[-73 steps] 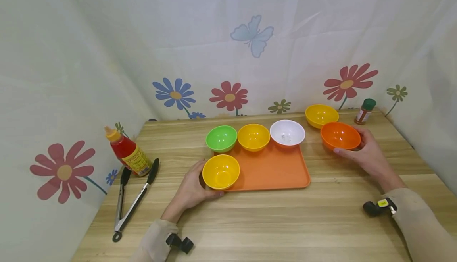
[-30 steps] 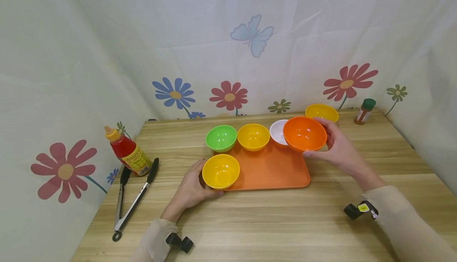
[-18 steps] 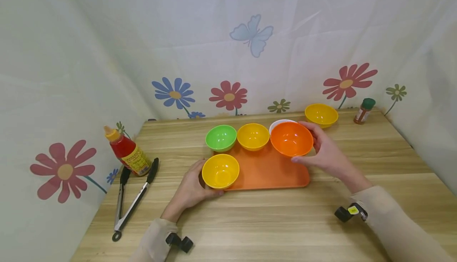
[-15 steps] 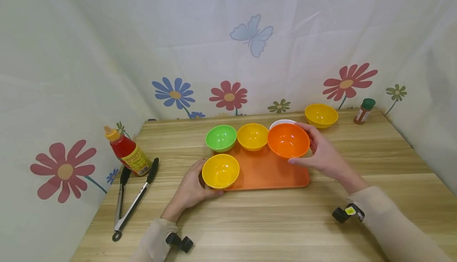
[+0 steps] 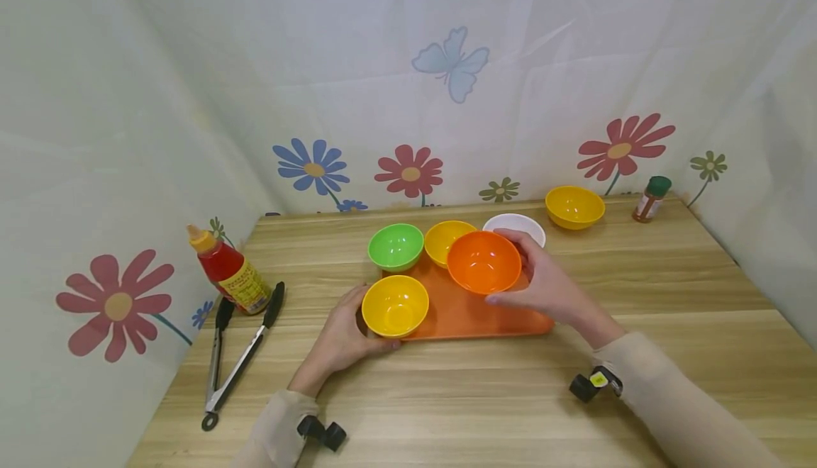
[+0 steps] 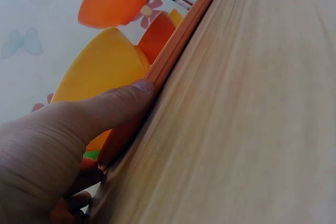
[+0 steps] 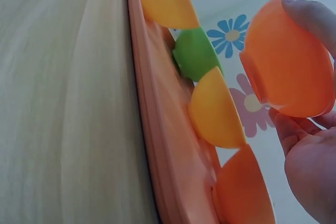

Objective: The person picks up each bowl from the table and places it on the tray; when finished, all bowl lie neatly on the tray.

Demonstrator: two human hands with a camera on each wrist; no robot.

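My right hand [image 5: 542, 280] grips an orange bowl [image 5: 484, 262] by its side, raised above the orange tray [image 5: 479, 315]. In the right wrist view the orange bowl [image 7: 289, 61] shows its base clear of the tray, with thumb and fingers on opposite sides. My left hand [image 5: 341, 333] holds the tray's front left corner, thumb [image 6: 118, 103] along the front edge, curved around a yellow bowl [image 5: 396, 305] standing there. Along the tray's back edge stand a green bowl [image 5: 396, 247], another yellow bowl [image 5: 443, 237], partly hidden, and a white-lined bowl [image 5: 510, 223] with an orange outside.
A third yellow bowl [image 5: 574, 207] stands at the table's back right, near a green-capped spice jar [image 5: 651, 198]. On the left, a red sauce bottle [image 5: 232, 273] leans beside spread tongs [image 5: 239, 369]. A flowered curtain [image 5: 357, 64] closes off the back and sides.
My right hand has lifted the orange bowl from the table at the right and carried it left, past the white-lined bowl, over the tray. My left hand has stayed put.
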